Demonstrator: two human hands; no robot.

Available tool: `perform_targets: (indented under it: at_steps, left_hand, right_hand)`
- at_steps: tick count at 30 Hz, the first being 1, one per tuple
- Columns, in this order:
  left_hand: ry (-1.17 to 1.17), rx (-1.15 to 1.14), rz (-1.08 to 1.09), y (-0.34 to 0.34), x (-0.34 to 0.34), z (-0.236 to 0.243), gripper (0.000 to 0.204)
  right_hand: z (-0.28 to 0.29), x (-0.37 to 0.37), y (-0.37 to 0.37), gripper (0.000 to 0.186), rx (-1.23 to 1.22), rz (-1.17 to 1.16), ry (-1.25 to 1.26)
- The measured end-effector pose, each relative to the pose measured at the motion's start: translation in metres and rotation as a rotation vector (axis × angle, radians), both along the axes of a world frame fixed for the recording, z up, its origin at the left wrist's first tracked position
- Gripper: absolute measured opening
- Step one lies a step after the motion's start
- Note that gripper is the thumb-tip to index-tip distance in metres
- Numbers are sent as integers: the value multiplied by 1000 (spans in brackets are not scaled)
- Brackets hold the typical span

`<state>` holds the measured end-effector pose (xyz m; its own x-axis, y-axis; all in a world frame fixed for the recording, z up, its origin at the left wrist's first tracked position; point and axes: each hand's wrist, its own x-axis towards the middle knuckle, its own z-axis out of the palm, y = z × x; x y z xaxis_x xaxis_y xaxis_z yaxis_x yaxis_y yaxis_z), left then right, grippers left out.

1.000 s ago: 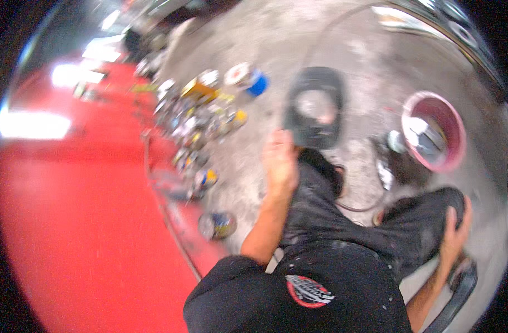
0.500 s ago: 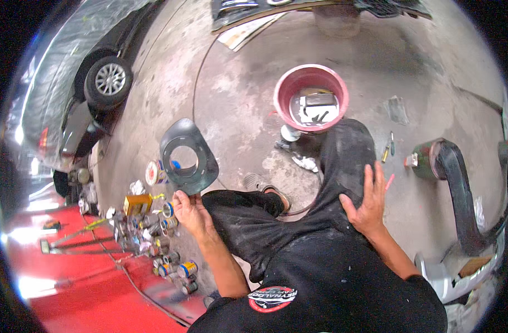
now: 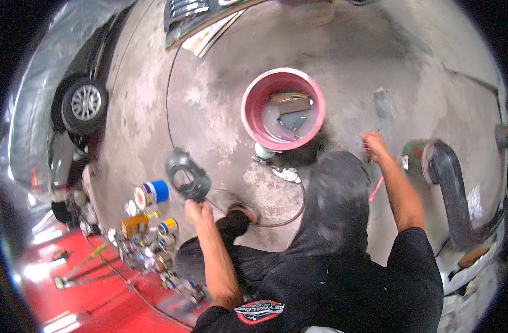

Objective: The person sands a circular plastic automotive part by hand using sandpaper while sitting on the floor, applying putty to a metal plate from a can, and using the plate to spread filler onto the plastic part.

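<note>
The left grip [image 3: 197, 211] pinches a dark ring-shaped part [image 3: 200, 188].

Blotched grey floor [image 3: 348, 66] spans the scene; at lower left, a glossy red surface [image 3: 106, 297] reflects white light [image 3: 38, 271].

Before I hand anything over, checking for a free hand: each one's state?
Left hand: closed on the dark ring-shaped part.
Right hand: looks curled; cannot tell if holding anything.

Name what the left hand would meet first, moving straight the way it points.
Beyond the dark ring-shaped part it holds, the left hand probably meets the thin hose on the floor, or passes above; depth is unclear.
</note>
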<state>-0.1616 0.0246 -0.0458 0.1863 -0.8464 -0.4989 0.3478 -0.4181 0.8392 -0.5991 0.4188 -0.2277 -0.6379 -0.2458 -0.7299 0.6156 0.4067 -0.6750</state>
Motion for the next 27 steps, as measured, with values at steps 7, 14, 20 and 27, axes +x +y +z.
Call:
perform_targets:
  at_steps: [7,14,20,27]
  left_hand:
    - [-1494,19,-1013,-6,-13,-148,29]
    - [65,301,25,21,66,-213,29]
    - [-155,392,189,18,27,-215,23]
    - [-1484,377,-1320,23,37,-257,41]
  right_hand:
    - [-162,-215,163,64,688,740,651]
    - [-179,-221,96,84,788,641,536]
    - [-130,-224,75,81,1154,712,274]
    - [-139,-217,137,72,678,493,416]
